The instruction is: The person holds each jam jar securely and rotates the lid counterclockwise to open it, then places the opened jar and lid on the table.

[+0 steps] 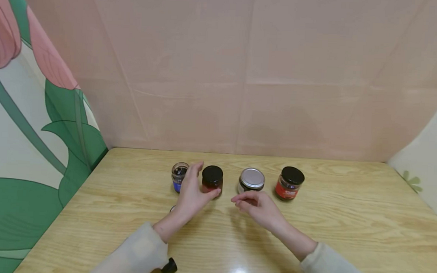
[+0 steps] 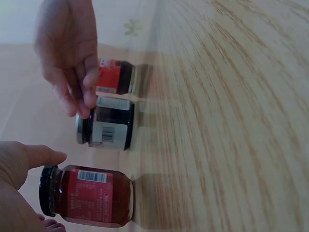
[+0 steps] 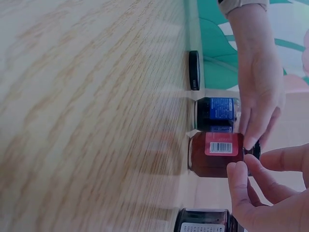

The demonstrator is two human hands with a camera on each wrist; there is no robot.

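Observation:
Around a jar of dark red contents with a black lid (image 1: 212,175), my left hand (image 1: 191,198) is spread, thumb in front and fingers at its left; whether it touches is unclear. Left of that hand stands a lidless jar with a blue label (image 1: 176,187), partly covered by the fingers. My right hand (image 1: 263,209) hovers in front of a silver-lidded jar (image 1: 252,178), its fingers loosely bent and holding nothing. In the right wrist view, the red-labelled dark jar (image 3: 217,152) stands upright beyond my right fingertips. A loose black lid (image 3: 194,70) lies on the table near the blue-labelled jar.
Another black-lidded jar with a red label (image 1: 287,188) stands at the right end of the row. The wooden table (image 1: 346,223) ends at a pink cloth backdrop (image 1: 280,74), with a flower-printed cloth (image 1: 24,144) at the left.

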